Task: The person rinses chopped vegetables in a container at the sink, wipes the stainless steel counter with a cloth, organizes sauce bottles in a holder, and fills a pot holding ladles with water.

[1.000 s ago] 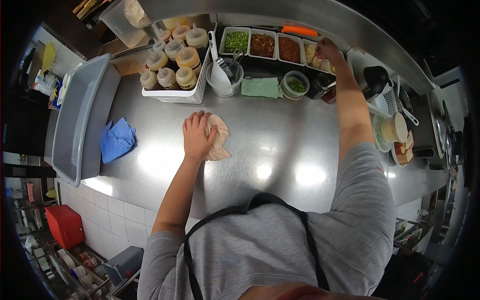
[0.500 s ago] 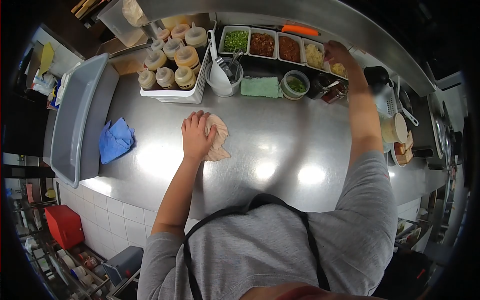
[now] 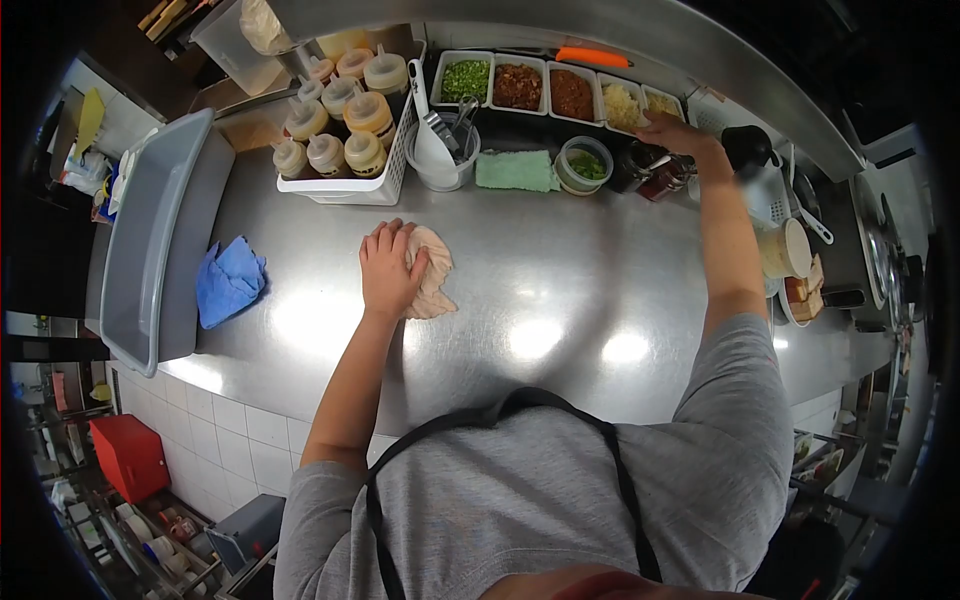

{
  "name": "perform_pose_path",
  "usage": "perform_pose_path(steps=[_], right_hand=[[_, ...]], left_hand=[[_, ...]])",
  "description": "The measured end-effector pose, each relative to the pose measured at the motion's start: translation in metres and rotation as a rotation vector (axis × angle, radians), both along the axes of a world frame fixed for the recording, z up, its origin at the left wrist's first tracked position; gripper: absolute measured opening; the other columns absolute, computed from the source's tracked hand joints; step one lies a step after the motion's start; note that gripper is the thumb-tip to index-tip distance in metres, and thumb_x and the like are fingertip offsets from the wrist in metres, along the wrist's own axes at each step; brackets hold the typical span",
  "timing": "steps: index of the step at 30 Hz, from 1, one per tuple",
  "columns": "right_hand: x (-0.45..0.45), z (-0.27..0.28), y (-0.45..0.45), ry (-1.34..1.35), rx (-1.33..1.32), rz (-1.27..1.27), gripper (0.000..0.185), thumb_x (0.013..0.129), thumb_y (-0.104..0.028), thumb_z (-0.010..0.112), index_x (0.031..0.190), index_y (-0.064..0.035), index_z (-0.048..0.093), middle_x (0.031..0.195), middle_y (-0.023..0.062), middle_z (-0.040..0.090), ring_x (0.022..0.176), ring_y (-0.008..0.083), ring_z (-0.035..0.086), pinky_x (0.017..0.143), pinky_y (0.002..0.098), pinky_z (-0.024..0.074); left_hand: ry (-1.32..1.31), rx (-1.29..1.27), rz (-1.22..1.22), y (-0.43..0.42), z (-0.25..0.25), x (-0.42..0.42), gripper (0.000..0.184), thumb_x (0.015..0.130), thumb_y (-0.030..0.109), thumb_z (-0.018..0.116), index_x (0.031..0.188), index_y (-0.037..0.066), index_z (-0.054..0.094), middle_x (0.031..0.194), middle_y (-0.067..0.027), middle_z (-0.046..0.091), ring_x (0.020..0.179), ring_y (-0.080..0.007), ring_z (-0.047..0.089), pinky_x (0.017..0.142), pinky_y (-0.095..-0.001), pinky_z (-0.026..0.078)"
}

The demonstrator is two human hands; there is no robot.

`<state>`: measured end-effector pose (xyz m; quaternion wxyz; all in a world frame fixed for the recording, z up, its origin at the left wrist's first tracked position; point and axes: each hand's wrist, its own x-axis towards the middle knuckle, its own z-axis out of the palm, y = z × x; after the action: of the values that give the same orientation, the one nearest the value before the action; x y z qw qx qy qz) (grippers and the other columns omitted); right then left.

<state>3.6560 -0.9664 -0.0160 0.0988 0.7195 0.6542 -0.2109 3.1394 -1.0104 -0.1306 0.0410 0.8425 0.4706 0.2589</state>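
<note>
My left hand (image 3: 386, 268) lies flat with its fingers stretched out over the left side of a crumpled beige cloth (image 3: 433, 280) on the steel counter. At the back right, my right hand (image 3: 676, 134) is at the front edge of a white tub of pale chopped food (image 3: 622, 104). Its fingers look drawn together, and whatever is in them is hidden. Behind that hand shows a second tub of pale yellowish food (image 3: 662, 103). Just below it stand dark jars (image 3: 668, 180), one with a spoon handle sticking out.
Squeeze bottles fill a white basket (image 3: 345, 190) at the back left. Beside it are a tub of utensils (image 3: 440, 175), a green cloth (image 3: 518, 171) and a round container of greens (image 3: 585, 165). A grey bin (image 3: 150, 240) and blue cloth (image 3: 230, 282) lie left.
My right hand has come back toward me from above the pale food tubs to their front edge, uncovering the rightmost tub. My left hand still rests on the beige cloth.
</note>
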Motion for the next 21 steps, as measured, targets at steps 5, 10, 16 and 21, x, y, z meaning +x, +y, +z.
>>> perform_pose_path(steps=[5, 10, 16, 21], right_hand=[[-0.017, 0.004, 0.001, -0.141, 0.140, -0.077, 0.044, 0.089, -0.044, 0.052, 0.117, -0.0119, 0.062, 0.143, 0.0128, 0.035, 0.132, 0.0292, 0.032, 0.107, 0.0365, 0.0274], [-0.066, 0.026, -0.019, 0.070, 1.091, 0.070, 0.028, 0.081, -0.033, 0.066, 0.099, -0.0119, 0.068, 0.116, 0.0084, 0.059, 0.107, 0.0269, 0.054, 0.090, 0.0346, 0.0441], [-0.219, 0.021, -0.049, 0.699, 0.842, -0.039, 0.021, 0.077, -0.021, 0.070, 0.090, -0.0064, 0.063, 0.095, 0.0089, 0.058, 0.092, 0.0263, 0.058, 0.081, 0.0358, 0.0448], [-0.258, -0.041, -0.064, 0.626, 1.033, -0.005, 0.021, 0.074, -0.018, 0.071, 0.090, -0.0077, 0.061, 0.102, 0.0086, 0.056, 0.099, 0.0290, 0.054, 0.084, 0.0361, 0.0429]], left_hand=[[0.001, 0.009, -0.003, 0.001, 0.000, 0.000, 0.040, 0.082, 0.027, 0.060, 0.117, 0.008, 0.054, 0.121, -0.0104, 0.051, 0.117, -0.0314, 0.043, 0.099, -0.0439, 0.031], [-0.044, -0.025, 0.001, 0.001, -0.001, -0.001, 0.041, 0.081, 0.030, 0.058, 0.116, 0.009, 0.054, 0.120, -0.0105, 0.051, 0.118, -0.0310, 0.042, 0.101, -0.0480, 0.029], [0.012, -0.017, 0.030, 0.000, -0.002, -0.002, 0.047, 0.082, 0.032, 0.059, 0.122, 0.011, 0.049, 0.126, -0.0085, 0.047, 0.120, -0.0286, 0.040, 0.103, -0.0528, 0.023], [0.043, -0.023, 0.046, 0.000, -0.005, -0.005, 0.056, 0.083, 0.038, 0.057, 0.130, 0.011, 0.043, 0.134, -0.0071, 0.040, 0.123, -0.0262, 0.036, 0.105, -0.0597, 0.016]])
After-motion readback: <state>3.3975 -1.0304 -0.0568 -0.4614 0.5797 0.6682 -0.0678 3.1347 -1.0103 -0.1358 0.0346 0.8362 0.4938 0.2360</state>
